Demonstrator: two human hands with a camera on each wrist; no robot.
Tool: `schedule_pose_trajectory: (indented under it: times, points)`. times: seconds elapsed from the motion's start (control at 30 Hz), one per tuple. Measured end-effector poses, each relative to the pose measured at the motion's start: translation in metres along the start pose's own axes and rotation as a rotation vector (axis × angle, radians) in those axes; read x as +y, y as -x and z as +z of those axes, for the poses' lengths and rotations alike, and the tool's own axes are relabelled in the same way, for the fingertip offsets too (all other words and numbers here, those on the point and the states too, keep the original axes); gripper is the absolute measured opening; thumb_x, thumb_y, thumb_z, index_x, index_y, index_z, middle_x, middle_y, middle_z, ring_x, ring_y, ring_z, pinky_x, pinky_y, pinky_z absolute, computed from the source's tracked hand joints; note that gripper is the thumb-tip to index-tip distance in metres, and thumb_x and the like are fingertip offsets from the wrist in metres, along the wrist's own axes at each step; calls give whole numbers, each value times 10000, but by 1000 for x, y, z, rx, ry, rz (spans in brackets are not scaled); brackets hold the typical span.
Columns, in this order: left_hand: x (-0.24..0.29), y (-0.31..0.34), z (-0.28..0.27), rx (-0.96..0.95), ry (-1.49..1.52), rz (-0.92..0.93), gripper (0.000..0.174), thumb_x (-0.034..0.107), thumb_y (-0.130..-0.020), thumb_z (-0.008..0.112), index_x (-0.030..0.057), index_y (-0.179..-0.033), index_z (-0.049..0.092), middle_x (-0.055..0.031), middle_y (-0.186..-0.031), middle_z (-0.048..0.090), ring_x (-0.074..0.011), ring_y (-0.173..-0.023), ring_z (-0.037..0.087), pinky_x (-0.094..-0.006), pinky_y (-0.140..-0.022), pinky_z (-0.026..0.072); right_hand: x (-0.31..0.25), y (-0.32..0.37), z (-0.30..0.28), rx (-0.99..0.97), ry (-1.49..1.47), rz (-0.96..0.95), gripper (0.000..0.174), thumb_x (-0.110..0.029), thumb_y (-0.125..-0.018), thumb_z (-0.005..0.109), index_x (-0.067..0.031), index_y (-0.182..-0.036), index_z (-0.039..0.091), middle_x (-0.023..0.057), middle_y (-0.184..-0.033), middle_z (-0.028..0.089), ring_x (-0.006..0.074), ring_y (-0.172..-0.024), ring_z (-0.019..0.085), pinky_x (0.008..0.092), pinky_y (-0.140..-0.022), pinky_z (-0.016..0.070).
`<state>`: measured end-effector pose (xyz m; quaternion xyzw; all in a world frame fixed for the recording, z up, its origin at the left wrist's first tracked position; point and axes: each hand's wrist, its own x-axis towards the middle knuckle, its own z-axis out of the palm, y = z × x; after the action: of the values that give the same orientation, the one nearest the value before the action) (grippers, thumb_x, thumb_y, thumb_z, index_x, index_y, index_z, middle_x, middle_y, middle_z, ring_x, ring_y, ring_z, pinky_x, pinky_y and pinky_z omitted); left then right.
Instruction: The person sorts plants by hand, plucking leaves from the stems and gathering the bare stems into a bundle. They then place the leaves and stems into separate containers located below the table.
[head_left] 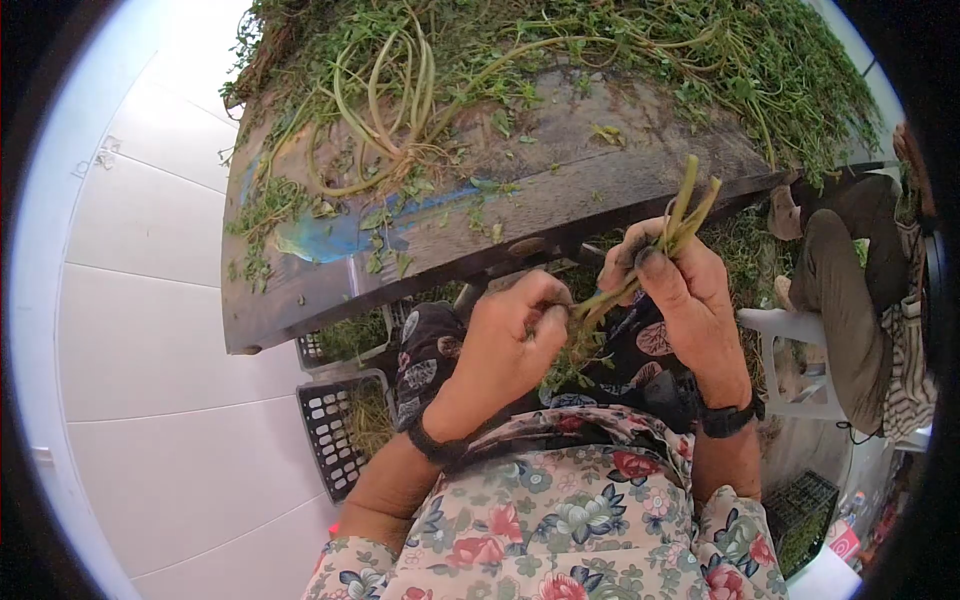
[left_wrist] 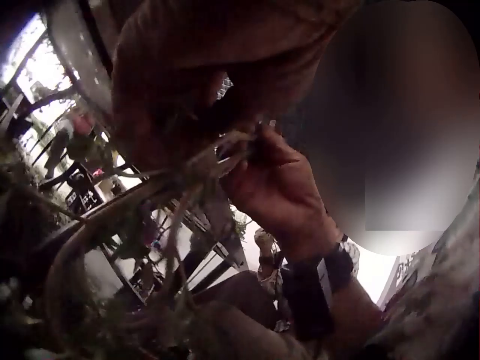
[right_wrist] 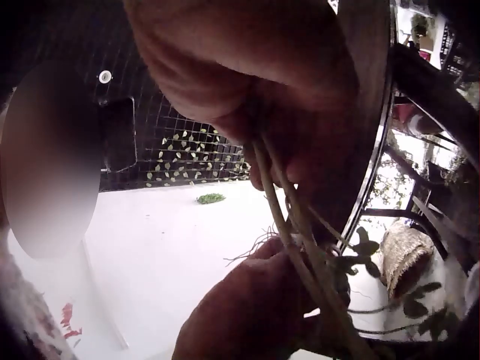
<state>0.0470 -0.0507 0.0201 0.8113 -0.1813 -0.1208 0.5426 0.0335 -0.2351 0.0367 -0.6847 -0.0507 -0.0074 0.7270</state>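
A small bundle of green stems [head_left: 682, 212] stands between both hands, just off the near edge of a dark round table [head_left: 560, 190]. My right hand [head_left: 652, 258] grips the bundle in its curled fingers, with the stem tops sticking up past them. My left hand [head_left: 553, 316] pinches the lower ends of the same stems. In the right wrist view the stems [right_wrist: 298, 238] run down from the right hand [right_wrist: 247, 67] to the left hand [right_wrist: 244, 319]. The left wrist view shows the stems [left_wrist: 196, 171] and the right hand [left_wrist: 279, 189], which wears a wrist strap.
A heap of leafy greens [head_left: 560, 50] with long stalks covers the table's far half. Black plastic crates [head_left: 335, 425] holding greens sit under the table at the left. Another person [head_left: 850, 290] sits on a white chair [head_left: 795, 335] at the right. White tiled floor [head_left: 150, 330] lies left.
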Motion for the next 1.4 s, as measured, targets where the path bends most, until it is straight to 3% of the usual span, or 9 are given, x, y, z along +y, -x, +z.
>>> schedule_pose_trajectory:
  times: [0.13,0.27,0.57,0.63,0.87,0.97,1.07,1.17,1.4]
  points:
    - [-17,-7,-2,22,421,-88,96,20,-755,433,1,-779,524,-32,-779,558,-114,-708,503,-231,-645,412,-3,0,0,183,-87,-48,217,-253,-897,467,-54,-949,536,20,-792,586,71,-661,539,196,-501,430]
    - [-4,5,-12,18,551,-265,135,11,-762,397,9,-821,519,-50,-784,559,-103,-728,512,-235,-652,416,-5,-4,-24,346,-298,-94,209,-243,-895,495,-51,-962,545,49,-799,603,86,-621,551,206,-497,432]
    - [3,23,-15,129,-25,40,204,-44,-787,360,13,-873,537,-26,-716,551,-86,-632,512,-208,-581,418,6,1,-25,445,-346,5,190,-242,-883,520,-59,-926,547,57,-786,611,82,-542,527,200,-424,386]
    - [5,22,-14,63,108,18,199,-30,-804,368,8,-888,544,-7,-691,534,-65,-606,489,-198,-544,394,8,1,-22,456,-391,12,189,-242,-883,520,-57,-916,544,53,-781,608,83,-540,527,200,-423,385]
    - [-3,6,-4,-110,330,-184,215,123,-859,430,16,-988,565,69,-626,429,-8,-532,351,-178,-467,300,7,-1,-16,250,-525,-9,221,-268,-899,484,-53,-895,532,51,-788,595,82,-560,529,206,-420,388]
    - [8,1,-8,-323,487,-216,243,172,-866,440,19,-1010,565,79,-623,420,-10,-538,347,-180,-466,291,10,-2,-12,134,-582,-16,244,-286,-902,471,-50,-911,531,52,-789,592,78,-573,530,190,-425,397]
    - [18,-5,-3,-406,502,-150,247,199,-877,458,19,-1004,570,49,-763,545,-2,-606,412,-166,-520,332,9,0,-4,143,-512,17,256,-297,-901,470,-51,-932,532,36,-789,592,65,-575,527,173,-430,406]
    - [18,-7,2,-474,540,-209,199,172,-866,469,15,-934,570,61,-709,510,-7,-596,408,-170,-516,330,11,0,-2,101,-361,57,261,-302,-902,466,-54,-948,534,16,-781,592,52,-564,522,167,-434,413]
    - [-5,-7,17,-179,257,-49,131,83,-808,458,33,-859,568,71,-643,460,-5,-559,392,-182,-479,326,13,2,4,121,-227,15,258,-295,-909,453,-54,-936,540,-3,-685,561,38,-527,494,162,-419,369]
